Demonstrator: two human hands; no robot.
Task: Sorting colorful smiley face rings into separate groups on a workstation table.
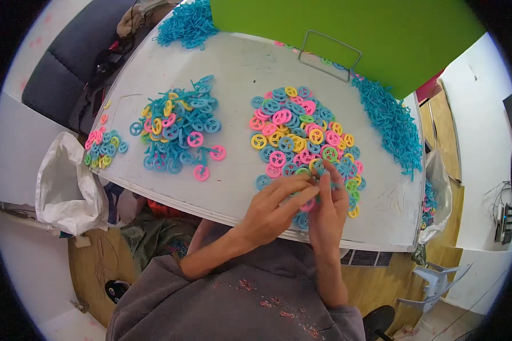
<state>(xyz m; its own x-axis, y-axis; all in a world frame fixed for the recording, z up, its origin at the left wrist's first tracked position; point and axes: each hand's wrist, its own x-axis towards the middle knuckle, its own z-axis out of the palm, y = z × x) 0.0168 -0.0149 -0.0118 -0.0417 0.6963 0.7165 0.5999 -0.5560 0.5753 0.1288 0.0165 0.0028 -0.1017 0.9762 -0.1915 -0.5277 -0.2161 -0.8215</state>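
One blue wheel (319, 166) faces upward, pinched by right fingers (325, 188); left fingers (292, 185) bent, hold unclear.

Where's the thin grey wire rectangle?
In the head view, the thin grey wire rectangle is near the top, right of centre, in front of the green panel and beyond the pile of multicoloured plastic wheels.

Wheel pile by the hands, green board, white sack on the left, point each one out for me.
Wheel pile (316, 136): head view, near its middle.
Green board (381, 40): head view, on its broad face.
White sack (74, 211): head view, on the lower part of its side.
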